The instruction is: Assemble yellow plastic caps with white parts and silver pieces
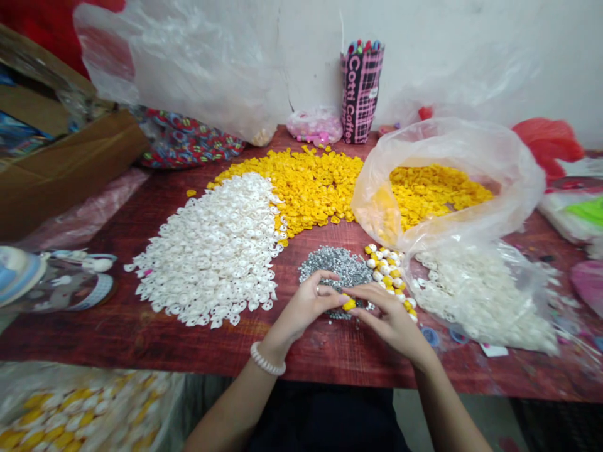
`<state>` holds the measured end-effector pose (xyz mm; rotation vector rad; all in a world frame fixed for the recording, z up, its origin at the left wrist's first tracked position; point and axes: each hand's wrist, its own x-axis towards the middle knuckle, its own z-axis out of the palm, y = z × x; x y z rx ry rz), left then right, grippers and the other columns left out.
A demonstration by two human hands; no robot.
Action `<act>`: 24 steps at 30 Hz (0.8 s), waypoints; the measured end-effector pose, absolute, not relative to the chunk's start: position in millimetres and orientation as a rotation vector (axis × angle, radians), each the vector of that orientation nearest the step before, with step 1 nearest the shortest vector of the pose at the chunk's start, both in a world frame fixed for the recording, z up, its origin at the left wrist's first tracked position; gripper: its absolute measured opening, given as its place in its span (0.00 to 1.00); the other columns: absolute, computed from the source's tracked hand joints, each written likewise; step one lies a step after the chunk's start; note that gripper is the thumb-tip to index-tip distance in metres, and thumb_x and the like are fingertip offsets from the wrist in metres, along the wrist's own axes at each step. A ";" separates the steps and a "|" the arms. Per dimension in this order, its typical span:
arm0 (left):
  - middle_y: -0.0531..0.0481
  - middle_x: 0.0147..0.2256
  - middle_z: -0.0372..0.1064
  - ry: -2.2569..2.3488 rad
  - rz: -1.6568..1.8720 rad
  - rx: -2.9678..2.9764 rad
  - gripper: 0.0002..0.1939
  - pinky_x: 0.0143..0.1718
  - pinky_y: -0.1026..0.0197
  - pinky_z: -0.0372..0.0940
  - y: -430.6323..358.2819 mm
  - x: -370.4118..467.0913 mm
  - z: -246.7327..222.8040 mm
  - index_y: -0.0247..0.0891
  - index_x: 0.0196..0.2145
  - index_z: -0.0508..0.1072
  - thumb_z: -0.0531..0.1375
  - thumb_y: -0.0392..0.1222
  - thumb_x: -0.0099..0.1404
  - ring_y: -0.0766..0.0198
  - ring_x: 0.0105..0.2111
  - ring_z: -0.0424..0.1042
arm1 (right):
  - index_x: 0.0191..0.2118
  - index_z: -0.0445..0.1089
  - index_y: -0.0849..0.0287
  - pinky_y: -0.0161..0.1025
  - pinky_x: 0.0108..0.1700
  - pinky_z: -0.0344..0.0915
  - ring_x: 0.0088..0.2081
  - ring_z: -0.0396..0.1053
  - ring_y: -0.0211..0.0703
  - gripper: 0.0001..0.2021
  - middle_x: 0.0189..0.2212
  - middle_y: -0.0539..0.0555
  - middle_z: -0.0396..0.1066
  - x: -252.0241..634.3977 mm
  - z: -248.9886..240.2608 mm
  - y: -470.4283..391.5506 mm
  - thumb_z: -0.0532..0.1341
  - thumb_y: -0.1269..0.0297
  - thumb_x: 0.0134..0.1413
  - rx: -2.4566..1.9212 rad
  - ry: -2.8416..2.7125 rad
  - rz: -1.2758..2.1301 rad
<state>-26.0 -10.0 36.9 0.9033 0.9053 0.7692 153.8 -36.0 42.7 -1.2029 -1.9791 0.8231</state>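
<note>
Over the near middle of the table, my left hand [313, 302] and my right hand [384, 311] meet around a small yellow piece [349, 304]. The fingertips of both pinch it from either side. Just beyond and under them lies a pile of small silver-grey parts [330, 265]. A cluster of joined yellow-and-white pieces [389, 270] sits beside my right hand. To the left spreads a large heap of white parts [211, 251]. Behind it is a heap of yellow parts [315, 188].
An open plastic bag [513, 169] with yellow parts stands at the back right, with a bag of white parts [485, 301] before it. A bottle [61, 282] lies left. Below left is a bag of yellow-and-white pieces [80, 408]. A Cotti Coffee bag [360, 94] stands by the wall.
</note>
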 end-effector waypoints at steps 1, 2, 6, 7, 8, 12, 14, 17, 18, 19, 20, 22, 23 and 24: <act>0.53 0.26 0.73 0.898 0.706 0.970 0.22 0.33 0.64 0.62 -7.5 -30.4 36.8 0.37 0.43 0.63 0.65 0.41 0.52 0.65 0.28 0.72 | 0.48 0.68 0.50 0.43 0.47 0.65 0.44 0.69 0.43 0.14 0.42 0.52 0.73 154.8 43.0 -35.9 0.59 0.62 0.55 -1.193 -1.988 0.864; 0.52 0.27 0.73 0.902 0.657 1.045 0.22 0.33 0.63 0.62 -3.8 -35.0 36.5 0.37 0.44 0.63 0.64 0.43 0.53 0.64 0.29 0.72 | 0.47 0.69 0.51 0.43 0.47 0.65 0.44 0.69 0.43 0.13 0.42 0.52 0.73 155.6 42.5 -35.6 0.60 0.62 0.55 -1.193 -1.989 0.886; 0.46 0.30 0.71 1.394 0.742 1.564 0.17 0.35 0.57 0.62 24.9 -62.5 32.9 0.37 0.41 0.68 0.55 0.52 0.61 0.59 0.31 0.71 | 0.44 0.69 0.54 0.41 0.42 0.66 0.38 0.70 0.42 0.13 0.39 0.53 0.72 158.4 33.1 -34.7 0.61 0.59 0.53 -1.335 -1.811 0.876; 0.44 0.34 0.71 1.662 0.796 1.758 0.16 0.38 0.54 0.60 34.3 -71.5 31.5 0.37 0.40 0.70 0.54 0.51 0.62 0.56 0.35 0.70 | 0.44 0.69 0.55 0.40 0.40 0.67 0.37 0.70 0.42 0.13 0.39 0.54 0.72 158.9 30.2 -34.9 0.61 0.58 0.53 -1.373 -1.741 0.866; 0.41 0.37 0.70 1.904 0.786 1.935 0.16 0.42 0.51 0.58 43.5 -80.3 29.8 0.37 0.40 0.71 0.53 0.49 0.63 0.52 0.40 0.68 | 0.44 0.69 0.55 0.40 0.40 0.67 0.36 0.70 0.41 0.14 0.39 0.54 0.72 159.1 27.7 -35.5 0.60 0.58 0.53 -1.400 -1.682 0.857; 0.39 0.37 0.67 2.247 0.421 2.312 0.13 0.41 0.49 0.56 68.9 -103.4 19.8 0.36 0.37 0.75 0.54 0.44 0.61 0.46 0.42 0.64 | 0.45 0.69 0.55 0.40 0.42 0.66 0.39 0.70 0.43 0.13 0.41 0.54 0.72 155.6 23.9 -40.0 0.60 0.58 0.53 -1.411 -1.674 0.816; 0.39 0.37 0.67 2.224 0.326 2.402 0.12 0.40 0.50 0.55 73.3 -105.6 13.0 0.37 0.35 0.76 0.54 0.44 0.61 0.47 0.42 0.63 | 0.45 0.69 0.55 0.41 0.43 0.65 0.41 0.69 0.43 0.13 0.41 0.54 0.72 152.1 24.7 -43.2 0.60 0.59 0.53 -1.396 -1.730 0.796; 0.38 0.38 0.67 2.218 0.305 2.438 0.12 0.39 0.51 0.54 75.4 -104.5 4.1 0.35 0.37 0.75 0.54 0.42 0.61 0.47 0.42 0.62 | 0.45 0.68 0.54 0.40 0.43 0.65 0.41 0.69 0.42 0.12 0.41 0.53 0.72 147.9 25.6 -47.8 0.60 0.60 0.54 -1.377 -1.759 0.795; 0.38 0.38 0.67 2.215 0.313 2.438 0.13 0.39 0.51 0.54 76.0 -104.4 2.5 0.35 0.37 0.75 0.54 0.42 0.61 0.48 0.42 0.62 | 0.45 0.68 0.54 0.40 0.43 0.65 0.41 0.69 0.42 0.12 0.41 0.53 0.72 147.4 25.5 -49.0 0.61 0.61 0.54 -1.372 -1.760 0.799; 0.38 0.37 0.67 2.205 0.327 2.437 0.12 0.40 0.50 0.54 76.6 -104.4 1.8 0.35 0.37 0.75 0.54 0.42 0.61 0.48 0.41 0.62 | 0.45 0.68 0.54 0.40 0.43 0.65 0.41 0.69 0.42 0.12 0.41 0.53 0.72 147.2 25.4 -50.0 0.61 0.61 0.54 -1.367 -1.761 0.800; 0.38 0.37 0.67 2.191 0.353 2.433 0.12 0.40 0.50 0.54 77.0 -104.3 2.1 0.35 0.36 0.75 0.54 0.42 0.61 0.48 0.41 0.63 | 0.45 0.69 0.54 0.40 0.43 0.65 0.41 0.69 0.42 0.12 0.40 0.53 0.72 147.4 25.4 -50.7 0.61 0.61 0.53 -1.363 -1.760 0.794; 0.38 0.36 0.67 2.151 0.481 2.403 0.11 0.41 0.49 0.55 76.1 -102.0 5.6 0.35 0.33 0.75 0.54 0.42 0.61 0.48 0.42 0.63 | 0.44 0.69 0.54 0.40 0.42 0.66 0.41 0.69 0.43 0.12 0.40 0.53 0.72 147.9 26.4 -51.0 0.61 0.60 0.53 -1.359 -1.759 0.771; 0.39 0.36 0.68 2.116 0.601 2.360 0.10 0.42 0.49 0.55 73.9 -98.8 8.4 0.36 0.31 0.74 0.55 0.42 0.61 0.48 0.42 0.64 | 0.44 0.69 0.54 0.40 0.42 0.66 0.40 0.69 0.43 0.12 0.39 0.53 0.72 147.6 27.7 -50.5 0.61 0.60 0.53 -1.357 -1.754 0.751; 0.40 0.36 0.69 2.060 0.744 2.286 0.10 0.43 0.49 0.56 70.2 -93.9 11.7 0.36 0.31 0.74 0.55 0.42 0.61 0.49 0.42 0.65 | 0.44 0.69 0.55 0.41 0.41 0.66 0.39 0.69 0.43 0.12 0.39 0.54 0.72 146.7 29.6 -49.5 0.61 0.60 0.53 -1.355 -1.742 0.722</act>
